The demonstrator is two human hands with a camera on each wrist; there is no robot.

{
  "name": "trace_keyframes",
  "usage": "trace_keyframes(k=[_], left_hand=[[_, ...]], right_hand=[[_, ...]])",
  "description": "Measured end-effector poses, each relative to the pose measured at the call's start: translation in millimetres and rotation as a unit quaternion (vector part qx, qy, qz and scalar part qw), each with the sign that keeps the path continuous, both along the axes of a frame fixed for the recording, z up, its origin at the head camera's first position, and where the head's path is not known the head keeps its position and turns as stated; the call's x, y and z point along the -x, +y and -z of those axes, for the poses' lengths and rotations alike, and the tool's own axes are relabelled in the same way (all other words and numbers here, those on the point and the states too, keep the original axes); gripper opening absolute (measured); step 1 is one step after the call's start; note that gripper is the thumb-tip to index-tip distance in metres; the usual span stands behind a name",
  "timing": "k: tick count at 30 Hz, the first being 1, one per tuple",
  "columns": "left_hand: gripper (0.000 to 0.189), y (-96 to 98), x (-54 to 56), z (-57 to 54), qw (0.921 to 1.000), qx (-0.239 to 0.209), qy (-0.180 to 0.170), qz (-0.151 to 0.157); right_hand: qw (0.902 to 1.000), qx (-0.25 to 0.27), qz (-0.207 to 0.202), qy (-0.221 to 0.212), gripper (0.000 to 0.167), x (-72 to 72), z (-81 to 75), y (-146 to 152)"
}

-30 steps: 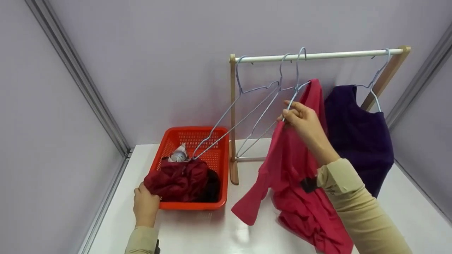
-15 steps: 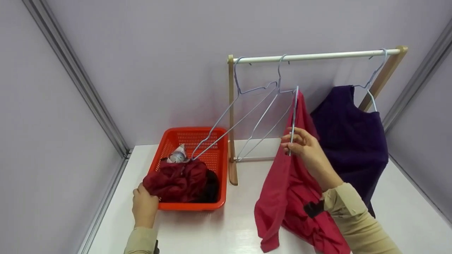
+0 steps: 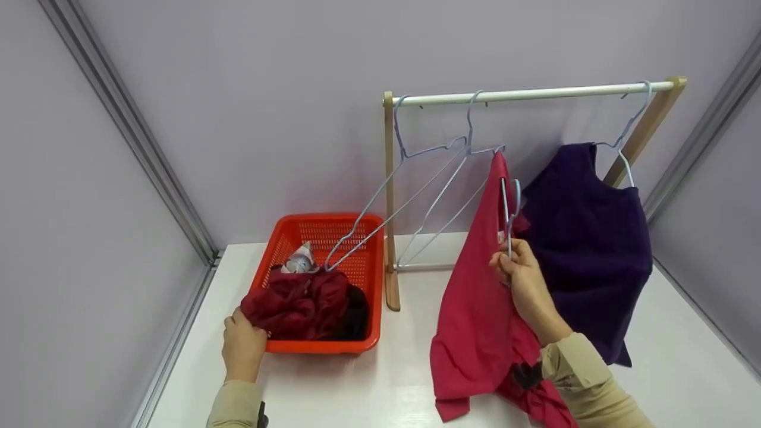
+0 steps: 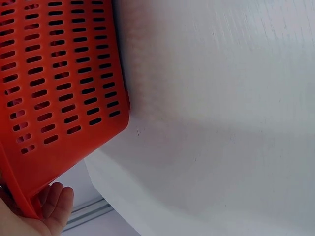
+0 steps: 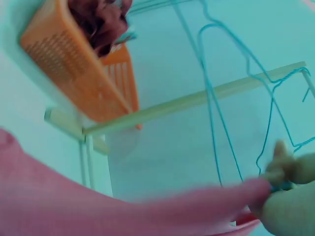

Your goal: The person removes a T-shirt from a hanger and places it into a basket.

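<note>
My right hand point(image 3: 526, 282) pinches a light-blue wire clothes hanger point(image 3: 516, 193) in front of the rack, its hook pointing up and off the bar. A pink shirt point(image 3: 475, 321) drapes from that hanger, with its lower part bunched on the table. In the right wrist view the pink fabric point(image 5: 123, 216) is blurred. My left hand point(image 3: 244, 348) grips the front left corner of an orange-red basket point(image 3: 321, 346). The left wrist view shows the fingertips point(image 4: 61, 206) curled under the basket's rim. Dark red and black clothes lie in the basket.
Behind stands a clothes rack with a white bar point(image 3: 553, 93) and wooden legs. Two bare hangers point(image 3: 437, 205) hang from it, one reaching down into the basket. A dark purple sleeveless top point(image 3: 585, 255) hangs at the right end. Walls enclose the white table.
My right hand has brought the hanger and pink shirt down from near the bar and turned them, the hook now lower and toward me. My left hand stays on the basket.
</note>
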State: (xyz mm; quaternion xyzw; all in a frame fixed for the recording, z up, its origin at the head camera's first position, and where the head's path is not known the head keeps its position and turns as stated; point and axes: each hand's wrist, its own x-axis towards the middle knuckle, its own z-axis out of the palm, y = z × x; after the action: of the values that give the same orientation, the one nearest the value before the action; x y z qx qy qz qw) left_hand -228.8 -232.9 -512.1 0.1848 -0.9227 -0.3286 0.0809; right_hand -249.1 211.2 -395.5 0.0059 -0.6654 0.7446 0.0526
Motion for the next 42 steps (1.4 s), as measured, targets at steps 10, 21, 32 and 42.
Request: trace_keyframes(k=[10, 21, 32, 42], left_hand=[[0.063, 13.1, 4.1, -16.7, 0.9935, 0.022, 0.098, -0.055], [0.039, 88.4, 18.2, -73.5, 0.9167, 0.015, 0.399, -0.008], [0.033, 203.1, 9.4, -121.8, 0.7812, 0.142, 0.564, 0.227], [0.032, 266.5, 23.1, -142.1, 0.7859, 0.305, 0.424, 0.332]], right_hand=[[0.9962, 0.000, 0.078, 0.038, 0.040, -0.5, 10.9, 7], [0.9871, 0.036, 0.137, 0.074, 0.019, -19.4, 25.2, -2], [0.9660, 0.051, 0.205, 0.150, 0.028, -30.5, 41.7, -4], [0.9441, -0.041, 0.267, 0.189, 0.030, -40.5, 51.3, 1]])
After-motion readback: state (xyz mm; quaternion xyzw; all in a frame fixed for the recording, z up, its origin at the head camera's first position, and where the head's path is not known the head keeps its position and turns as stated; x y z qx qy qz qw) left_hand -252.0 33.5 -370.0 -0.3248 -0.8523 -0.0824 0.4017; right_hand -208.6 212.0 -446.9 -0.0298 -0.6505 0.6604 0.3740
